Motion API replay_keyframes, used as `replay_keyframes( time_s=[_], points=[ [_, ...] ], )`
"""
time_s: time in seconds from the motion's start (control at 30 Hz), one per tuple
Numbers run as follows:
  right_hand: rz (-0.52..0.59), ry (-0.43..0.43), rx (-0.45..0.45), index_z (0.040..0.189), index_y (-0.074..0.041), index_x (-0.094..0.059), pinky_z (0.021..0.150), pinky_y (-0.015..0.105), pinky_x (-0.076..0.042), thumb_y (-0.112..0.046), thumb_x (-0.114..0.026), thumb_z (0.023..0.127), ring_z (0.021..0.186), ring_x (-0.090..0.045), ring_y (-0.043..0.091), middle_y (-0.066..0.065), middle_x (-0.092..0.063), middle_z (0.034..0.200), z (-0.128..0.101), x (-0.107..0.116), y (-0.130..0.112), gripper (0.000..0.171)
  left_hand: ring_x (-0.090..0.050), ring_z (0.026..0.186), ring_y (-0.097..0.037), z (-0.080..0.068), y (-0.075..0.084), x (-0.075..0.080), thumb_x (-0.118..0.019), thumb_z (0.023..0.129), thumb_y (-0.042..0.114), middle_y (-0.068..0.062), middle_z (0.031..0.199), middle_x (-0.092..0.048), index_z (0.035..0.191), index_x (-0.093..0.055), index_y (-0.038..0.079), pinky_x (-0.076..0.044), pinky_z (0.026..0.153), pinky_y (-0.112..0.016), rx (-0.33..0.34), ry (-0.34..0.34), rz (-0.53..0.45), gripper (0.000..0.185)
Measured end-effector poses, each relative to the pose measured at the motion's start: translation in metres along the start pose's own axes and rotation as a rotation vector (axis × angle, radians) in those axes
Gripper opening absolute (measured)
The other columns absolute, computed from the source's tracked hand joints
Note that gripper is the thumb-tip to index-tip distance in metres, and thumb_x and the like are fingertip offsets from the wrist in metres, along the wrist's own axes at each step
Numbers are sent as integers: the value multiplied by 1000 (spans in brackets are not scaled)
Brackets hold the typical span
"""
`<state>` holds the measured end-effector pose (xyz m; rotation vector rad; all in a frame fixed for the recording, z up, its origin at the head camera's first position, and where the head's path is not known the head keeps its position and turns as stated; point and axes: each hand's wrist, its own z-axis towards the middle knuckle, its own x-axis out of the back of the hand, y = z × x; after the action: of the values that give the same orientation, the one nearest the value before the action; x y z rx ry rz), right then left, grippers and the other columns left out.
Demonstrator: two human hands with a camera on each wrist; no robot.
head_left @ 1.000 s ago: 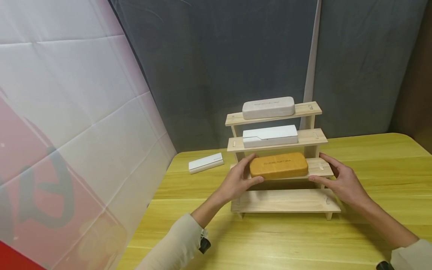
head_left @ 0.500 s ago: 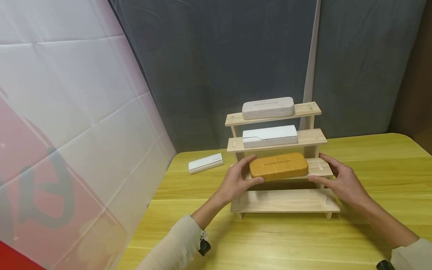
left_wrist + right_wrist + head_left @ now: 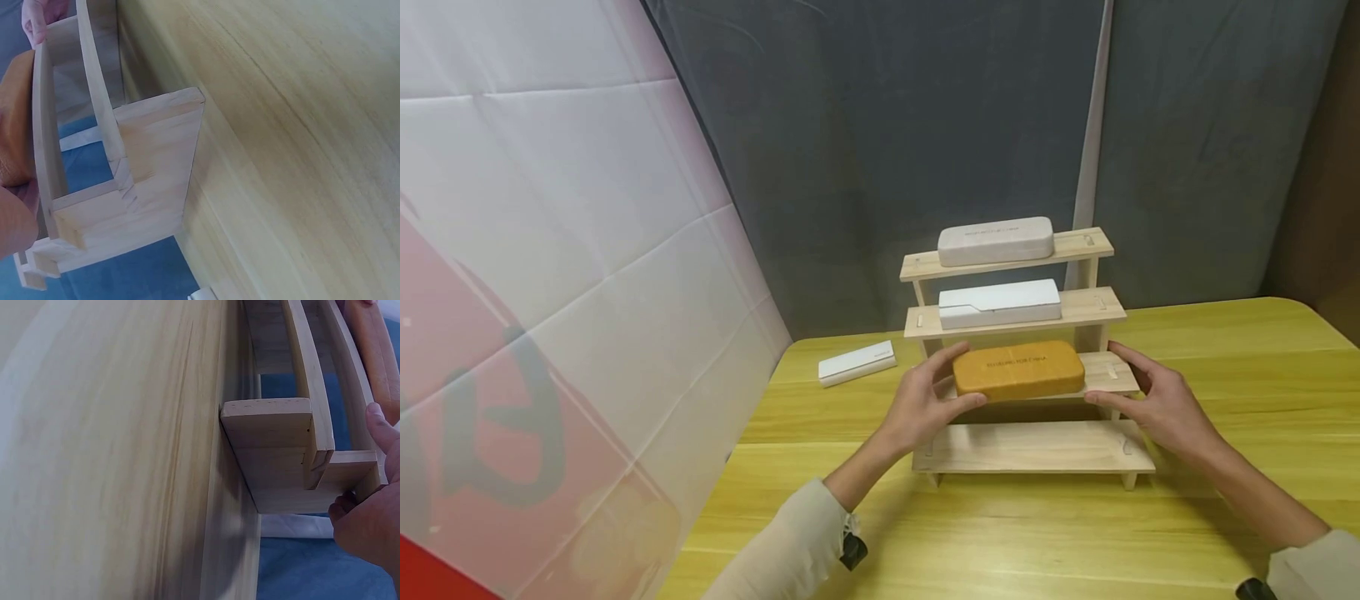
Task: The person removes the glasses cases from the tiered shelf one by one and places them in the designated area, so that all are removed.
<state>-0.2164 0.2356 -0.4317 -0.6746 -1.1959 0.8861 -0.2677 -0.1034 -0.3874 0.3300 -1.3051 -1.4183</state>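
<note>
An orange glasses case (image 3: 1018,370) with printed lettering lies on the third step down of a wooden tiered display stand (image 3: 1030,447). My left hand (image 3: 927,398) holds the case's left end, thumb at the front lower corner and fingers behind. At the other side, my right hand (image 3: 1165,404) grips the right end of that same step, apart from the case. The right wrist view shows the thumb on the step's front edge (image 3: 350,381) and fingertips tucked at its end. A white glasses case (image 3: 1000,303) sits one step higher, and a pale grey glasses case (image 3: 996,242) on top.
A slim white case (image 3: 857,363) lies on the yellow wooden table (image 3: 1000,542), left of the stand. Behind the table hangs a dark grey curtain (image 3: 887,150). A pale fabric wall (image 3: 572,250) runs along the left side.
</note>
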Motion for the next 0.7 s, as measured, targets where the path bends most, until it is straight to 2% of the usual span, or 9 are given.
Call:
replay_keyframes(
  time_s=[0.37,0.57,0.7],
  points=[
    [9,-9,-10,166,-3,-31,84,-4,-33,-32,-86,92,148,-36,54,31,-35,165,0,0,0,97,-58,138,-23,-3,7,4,-88,89,12,-12,153,-58,156,-50,4,-47,114,-35,-46,17,114,77],
    [15,-4,3,166,-2,-32,84,-4,-33,-31,-87,92,146,-38,55,32,-37,163,0,0,0,96,-59,137,-24,-2,14,9,-88,89,9,-12,151,-59,154,-50,0,-44,117,-36,-123,34,111,76],
    [18,0,14,165,0,-32,84,-4,-34,-29,-86,92,146,-39,55,33,-37,163,0,0,0,95,-59,138,-22,-2,19,13,-88,89,9,-11,152,-59,154,-50,0,-43,118,-37,-147,45,101,76]
  ],
)
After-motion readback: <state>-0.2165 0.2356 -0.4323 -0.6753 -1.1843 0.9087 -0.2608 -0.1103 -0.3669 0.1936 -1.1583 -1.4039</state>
